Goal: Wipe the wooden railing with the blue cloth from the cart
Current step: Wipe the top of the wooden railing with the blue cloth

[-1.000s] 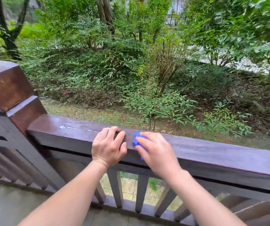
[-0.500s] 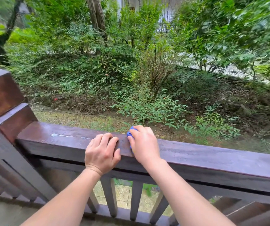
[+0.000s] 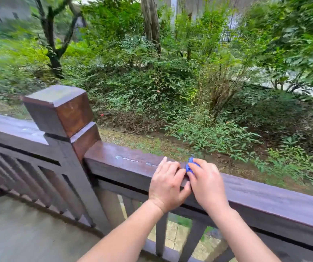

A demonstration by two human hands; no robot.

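A dark brown wooden railing (image 3: pixel 265 197) runs from the corner post toward the lower right. My right hand (image 3: pixel 206 184) presses a small blue cloth (image 3: pixel 190 165) onto the rail's top; only a bunched corner of the cloth shows past my fingers. My left hand (image 3: pixel 168 184) grips the rail's front edge right beside it, fingers curled over the top and thumb touching my right hand. A pale smear (image 3: pixel 131 159) lies on the rail top to the left of my hands.
A square wooden corner post (image 3: pixel 63 114) rises at the left, with another rail section (image 3: pixel 6 129) beyond it. Vertical balusters (image 3: pixel 161 233) stand below the rail. Shrubs and trees fill the ground past the railing. Grey floor (image 3: pixel 19 233) lies at lower left.
The view has swung left, so the post and railing now sit further right. Both hands have stayed together on the rail, and the right hand has slid a little closer to the left.
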